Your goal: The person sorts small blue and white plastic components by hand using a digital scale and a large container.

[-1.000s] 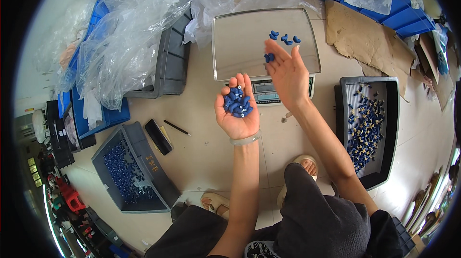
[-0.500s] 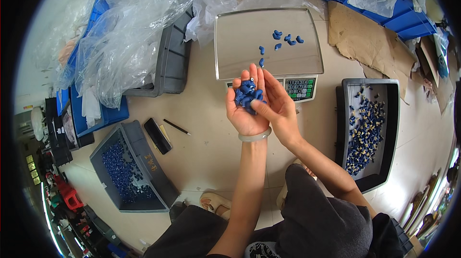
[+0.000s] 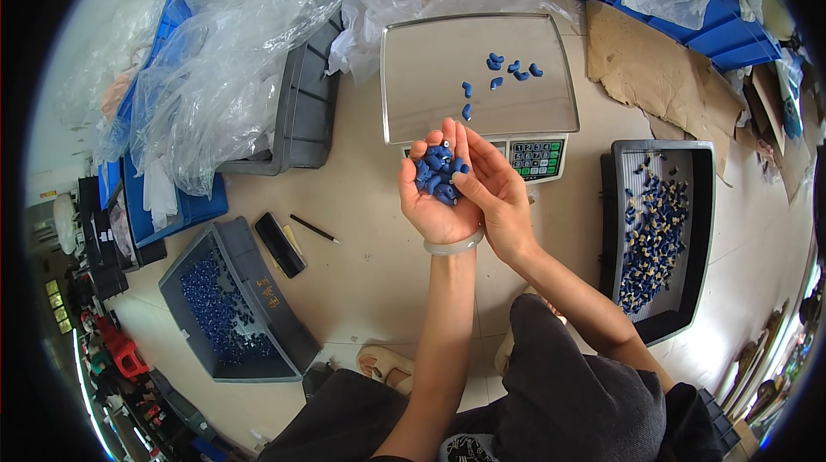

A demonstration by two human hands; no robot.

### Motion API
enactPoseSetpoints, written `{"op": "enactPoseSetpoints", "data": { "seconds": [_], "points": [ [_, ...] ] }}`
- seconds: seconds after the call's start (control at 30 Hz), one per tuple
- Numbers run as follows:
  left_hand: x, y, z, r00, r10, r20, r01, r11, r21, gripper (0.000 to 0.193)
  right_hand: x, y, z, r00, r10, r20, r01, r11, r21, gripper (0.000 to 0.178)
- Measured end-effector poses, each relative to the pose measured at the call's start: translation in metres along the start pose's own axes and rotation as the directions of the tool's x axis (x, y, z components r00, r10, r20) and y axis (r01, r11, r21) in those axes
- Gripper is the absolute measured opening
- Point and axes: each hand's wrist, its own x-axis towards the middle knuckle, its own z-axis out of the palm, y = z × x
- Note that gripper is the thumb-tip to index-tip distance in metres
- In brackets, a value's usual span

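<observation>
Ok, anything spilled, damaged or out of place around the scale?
Brown cardboard right of the scale has a ragged edge, so looks torn. Clear plastic droops untidily over the grey crate, left. Blue pieces lie scattered on the scale.

Scale (image 3: 430, 75) – keypad (image 3: 535, 158) has rows of dark keys printed with single digits, readable, plus green keys along the right and bottom with markings too small to make out. Grey bin (image 3: 245, 251) with the small blue bits, left: a short line of yellow-orange characters (image 3: 269, 293) on the outer wall, look handwritten, set at a slant. Dark cloth (image 3: 467, 447) at the bottom edge – white print, maybe lettering, can't tell. Far-left wall: small pale sign (image 3: 48, 194), too tiny to read.
</observation>
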Motion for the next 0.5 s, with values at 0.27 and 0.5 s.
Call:
{"op": "enactPoseSetpoints", "data": {
  "seconds": [0.27, 0.5],
  "points": [
    [0.001, 0.005, -0.002, 0.999, -0.034, -0.041, 0.028, 0.99, -0.137, 0.022, 0.003, -0.006, -0.007, 0.975, 0.22, 0.026, -0.207, 0.862, 0.462, 0.045],
    [0.004, 0.007, -0.003, 0.999, 0.015, -0.038, -0.018, 0.998, -0.068, 0.02, 0.01, -0.008, -0.006, 0.93, 0.362, 0.07, -0.348, 0.798, 0.491, 0.041]
  ]
}}
